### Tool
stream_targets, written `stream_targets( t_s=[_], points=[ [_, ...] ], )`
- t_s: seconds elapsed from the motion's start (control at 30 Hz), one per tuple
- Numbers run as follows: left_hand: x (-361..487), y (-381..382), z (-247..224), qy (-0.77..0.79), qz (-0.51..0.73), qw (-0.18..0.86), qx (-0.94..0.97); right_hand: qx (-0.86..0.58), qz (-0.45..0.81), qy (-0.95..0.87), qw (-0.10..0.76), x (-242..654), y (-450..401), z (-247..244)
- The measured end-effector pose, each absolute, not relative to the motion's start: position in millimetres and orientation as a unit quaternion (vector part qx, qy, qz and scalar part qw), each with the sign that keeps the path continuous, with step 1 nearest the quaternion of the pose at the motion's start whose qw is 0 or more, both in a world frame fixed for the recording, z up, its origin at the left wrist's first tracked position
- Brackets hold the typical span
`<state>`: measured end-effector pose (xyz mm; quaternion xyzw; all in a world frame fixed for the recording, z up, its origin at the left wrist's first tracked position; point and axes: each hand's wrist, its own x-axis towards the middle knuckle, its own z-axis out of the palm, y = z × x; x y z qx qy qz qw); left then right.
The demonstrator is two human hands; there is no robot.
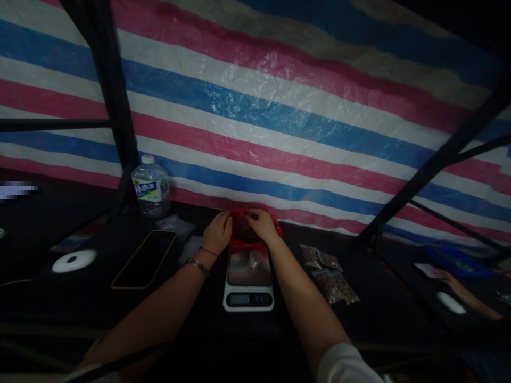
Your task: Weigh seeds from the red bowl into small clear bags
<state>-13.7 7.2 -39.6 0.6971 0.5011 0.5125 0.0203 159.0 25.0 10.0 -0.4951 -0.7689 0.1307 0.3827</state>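
Observation:
A red plastic bag point(244, 243) with dark contents stands behind a white kitchen scale point(248, 308). My left hand point(218, 232) is closed on the bag's left edge. Over the bag's opening, my right hand point(261, 224) has its fingers bent down and drawn together at the contents; what they hold, if anything, is hidden. A small clear plastic cup point(255, 259) rests on the scale's metal plate, close to the bag. The scale's display is lit, its digits too dim to read. To the right lie several small clear zip bags point(328, 283) filled with brownish bits.
Left of me are a phone point(144, 260), clear empty bags point(175, 226), a large bottle point(150, 186) and a white round device point(74, 261). Black frame bars point(115, 101) rise in front of a striped sheet. Another person's hand point(451, 282) is at far right, near a blue bag point(459, 261).

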Motion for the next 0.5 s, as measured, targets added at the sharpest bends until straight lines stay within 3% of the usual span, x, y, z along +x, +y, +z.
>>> stream_targets(
  t_s=[0.37,0.5],
  points=[
    [-15.6,9.9,-42.3,0.504,0.513,0.020,0.695,-0.521,0.101,-0.759,0.377,165.4,23.4,13.8],
    [-15.5,9.9,-42.8,0.502,0.510,0.018,0.698,-0.529,0.074,-0.738,0.411,166.7,22.4,13.6]
  ],
)
